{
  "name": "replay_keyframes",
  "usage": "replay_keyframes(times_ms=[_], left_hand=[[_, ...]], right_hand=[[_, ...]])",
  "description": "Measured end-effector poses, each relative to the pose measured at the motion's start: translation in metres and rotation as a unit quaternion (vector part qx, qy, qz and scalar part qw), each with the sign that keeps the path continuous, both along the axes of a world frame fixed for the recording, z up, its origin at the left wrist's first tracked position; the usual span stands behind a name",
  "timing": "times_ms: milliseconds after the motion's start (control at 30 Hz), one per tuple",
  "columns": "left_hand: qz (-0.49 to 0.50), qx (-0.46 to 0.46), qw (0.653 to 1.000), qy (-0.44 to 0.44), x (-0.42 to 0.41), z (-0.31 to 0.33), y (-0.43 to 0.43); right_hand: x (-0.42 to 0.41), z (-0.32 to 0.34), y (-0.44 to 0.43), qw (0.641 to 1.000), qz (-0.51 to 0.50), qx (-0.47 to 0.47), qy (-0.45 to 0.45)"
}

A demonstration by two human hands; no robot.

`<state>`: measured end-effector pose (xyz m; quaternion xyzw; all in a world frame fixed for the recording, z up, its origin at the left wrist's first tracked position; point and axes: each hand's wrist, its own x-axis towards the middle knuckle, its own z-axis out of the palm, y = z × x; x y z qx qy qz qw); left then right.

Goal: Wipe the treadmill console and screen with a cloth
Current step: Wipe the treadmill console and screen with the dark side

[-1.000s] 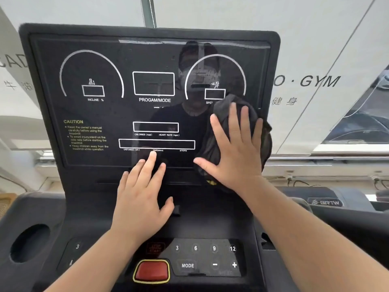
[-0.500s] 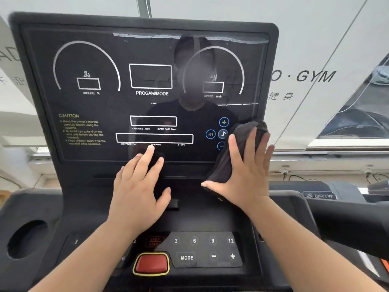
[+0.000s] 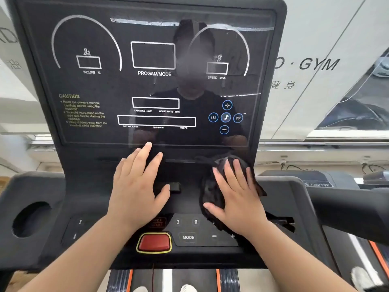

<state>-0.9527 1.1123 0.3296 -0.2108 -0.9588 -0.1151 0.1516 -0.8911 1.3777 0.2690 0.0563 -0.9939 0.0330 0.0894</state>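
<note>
Head view: flat open hands, right on crumpled black cloth, left on matte console.

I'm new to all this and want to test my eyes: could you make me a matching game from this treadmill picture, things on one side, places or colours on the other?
Things:
1. cloth
2. left hand
3. stop button
4. cup holder

Descriptions:
A. red with a yellow rim
B. a round hole at the console's far left
C. dark, pressed flat under the right hand
D. bare, flat on the console, fingers reaching the screen's lower edge

Pairs: 1-C, 2-D, 3-A, 4-B
</note>
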Motion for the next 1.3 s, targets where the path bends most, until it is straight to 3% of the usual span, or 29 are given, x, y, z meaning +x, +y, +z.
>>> replay_keyframes(times_ms=[167,333,467,667,800,933,1067,1133,1300], left_hand=[[0.021,0.0,0.999,-0.048,0.019,-0.017,-0.019],[0.031,-0.004,0.996,-0.078,0.034,-0.029,-0.033],[0.033,-0.012,0.994,-0.103,0.044,-0.039,-0.049],[0.042,-0.026,0.991,-0.128,0.051,-0.047,-0.068],[0.045,-0.032,0.988,-0.143,0.054,-0.051,-0.072],[0.041,-0.038,0.987,-0.149,0.057,-0.052,-0.073],[0.037,-0.027,0.988,-0.148,0.058,-0.053,-0.075],[0.032,-0.017,0.989,-0.141,0.058,-0.054,-0.076],[0.026,-0.003,0.991,-0.132,0.058,-0.052,-0.077]], right_hand=[[0.035,-0.011,-0.015,0.996,-0.045,-0.006,-0.075],[0.032,-0.004,-0.068,0.991,0.042,-0.042,-0.124],[0.047,-0.003,-0.063,0.985,0.086,-0.043,-0.144],[0.066,-0.005,-0.008,0.985,-0.086,-0.03,-0.145],[0.051,-0.002,-0.05,0.978,-0.145,-0.024,-0.147],[0.052,0.0,-0.101,0.984,-0.03,-0.047,-0.172],[0.081,-0.003,-0.079,0.985,0.081,-0.015,-0.154],[0.09,-0.005,-0.046,0.986,0.052,0.008,-0.158],[0.065,-0.002,-0.009,0.974,-0.151,0.01,-0.169]])
